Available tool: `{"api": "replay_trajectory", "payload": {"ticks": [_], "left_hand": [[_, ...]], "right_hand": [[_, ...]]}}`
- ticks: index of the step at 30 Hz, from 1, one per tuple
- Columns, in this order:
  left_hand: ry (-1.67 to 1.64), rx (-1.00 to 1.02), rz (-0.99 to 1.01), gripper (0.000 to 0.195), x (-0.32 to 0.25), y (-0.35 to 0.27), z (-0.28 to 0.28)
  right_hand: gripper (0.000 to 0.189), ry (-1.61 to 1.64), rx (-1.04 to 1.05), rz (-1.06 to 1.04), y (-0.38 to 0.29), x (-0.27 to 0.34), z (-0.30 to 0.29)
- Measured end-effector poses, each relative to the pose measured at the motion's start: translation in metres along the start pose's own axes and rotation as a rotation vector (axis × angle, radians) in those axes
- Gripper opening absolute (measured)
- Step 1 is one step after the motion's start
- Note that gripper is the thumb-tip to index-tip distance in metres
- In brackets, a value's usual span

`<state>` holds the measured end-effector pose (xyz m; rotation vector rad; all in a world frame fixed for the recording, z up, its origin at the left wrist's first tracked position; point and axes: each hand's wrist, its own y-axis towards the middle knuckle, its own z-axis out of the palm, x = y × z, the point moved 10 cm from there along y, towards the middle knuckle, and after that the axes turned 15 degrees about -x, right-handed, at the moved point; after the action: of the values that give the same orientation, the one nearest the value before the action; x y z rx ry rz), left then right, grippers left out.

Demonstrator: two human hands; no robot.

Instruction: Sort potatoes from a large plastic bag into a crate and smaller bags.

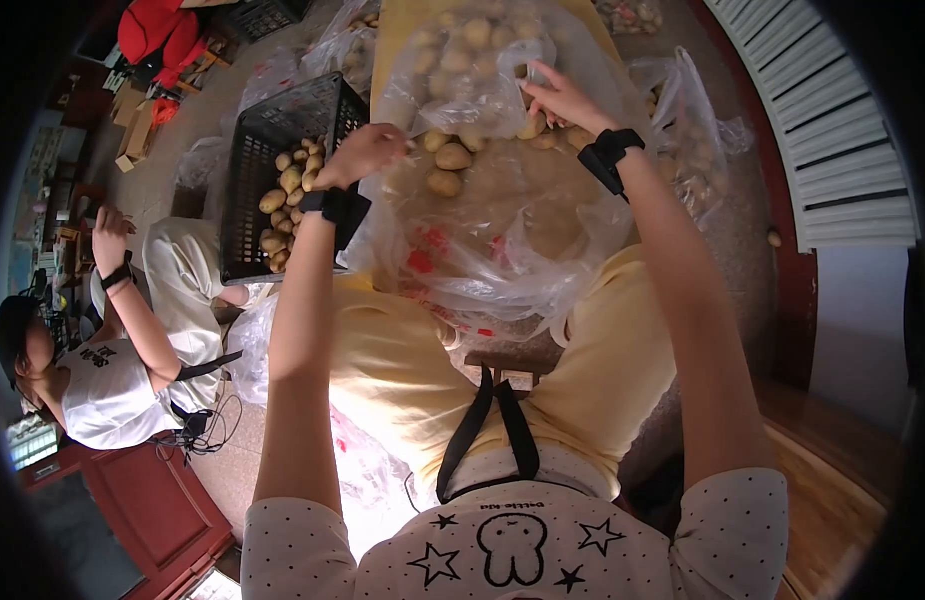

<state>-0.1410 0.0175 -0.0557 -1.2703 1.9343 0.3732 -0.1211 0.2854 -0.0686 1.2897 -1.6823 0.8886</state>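
Observation:
Potatoes (453, 156) lie on a low yellow table in front of me, on and partly under clear plastic sheeting (492, 262) with red print. More potatoes show through the plastic at the far part of the table. My right hand (560, 97) is over the potatoes at the plastic's fold, fingers spread; whether its fingertips touch a potato is unclear. My left hand (366, 154), slightly blurred, hovers between the table and a black plastic crate (241, 187), its fingers bent and their grip hidden. Inside the crate lie several small potatoes (290, 178).
At the left sits another person (117, 375), one hand raised beside the crate. Plastic bags of potatoes (691, 165) stand right of the table, more behind the crate. One loose potato (774, 237) lies on the floor near a white slatted radiator (830, 142). Cables (207, 435) hang at lower left.

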Motion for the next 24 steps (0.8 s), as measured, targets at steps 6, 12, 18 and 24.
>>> {"api": "replay_trajectory", "payload": {"ticks": [6,12,18,24], "left_hand": [[-0.229,0.296,0.089,0.060,-0.040,-0.004,0.066],[-0.081,-0.164,0.290,0.071,-0.050,0.020,0.021],[-0.013,-0.419,0.269,0.067,-0.058,0.014,-0.015],[0.063,-0.411,0.328,0.065,-0.079,0.002,-0.011]], "right_hand": [[0.065,-0.114,-0.202,-0.236,0.010,-0.001,-0.041],[0.063,-0.920,-0.396,-0.206,-0.016,-0.020,-0.105],[0.040,-1.392,-0.410,0.036,-0.035,-0.041,-0.137],[0.025,-1.060,-0.297,-0.619,-0.042,0.002,-0.087]]}}
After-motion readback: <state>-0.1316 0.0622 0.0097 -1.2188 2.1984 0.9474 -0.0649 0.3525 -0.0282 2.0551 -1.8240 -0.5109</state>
